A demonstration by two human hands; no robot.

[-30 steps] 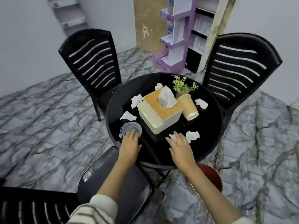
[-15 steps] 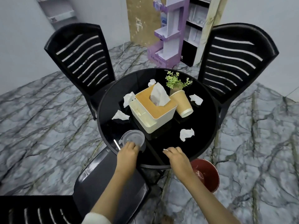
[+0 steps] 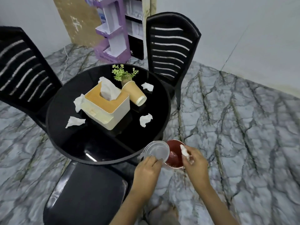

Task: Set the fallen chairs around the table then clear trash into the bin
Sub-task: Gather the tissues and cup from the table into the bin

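My left hand (image 3: 146, 169) grips a clear plastic lid (image 3: 156, 151) just above the red bin (image 3: 174, 157), which stands on the floor beside the round black table (image 3: 65, 135). My right hand (image 3: 195, 161) pinches a crumpled white tissue (image 3: 184, 149) over the bin's rim. Several crumpled tissues lie on the table, among them a near-right tissue (image 3: 145, 119), a left tissue (image 3: 74, 121) and a far tissue (image 3: 147, 86). A paper cup (image 3: 134, 94) lies tipped on its side. Three black chairs stand upright around the table: left chair (image 3: 21, 67), far chair (image 3: 170, 44), near chair (image 3: 87, 194).
A cream tissue box (image 3: 107, 108) with a wooden top and a small green plant (image 3: 123, 74) sit mid-table. A purple cardboard display stand (image 3: 112, 28) and a dark shelf stand against the far wall. Marble-patterned floor stretches to the right of the bin.
Both hands left the table edge and swung right and down to the bin, the left carrying the plastic lid, the right a tissue. My view turned right.
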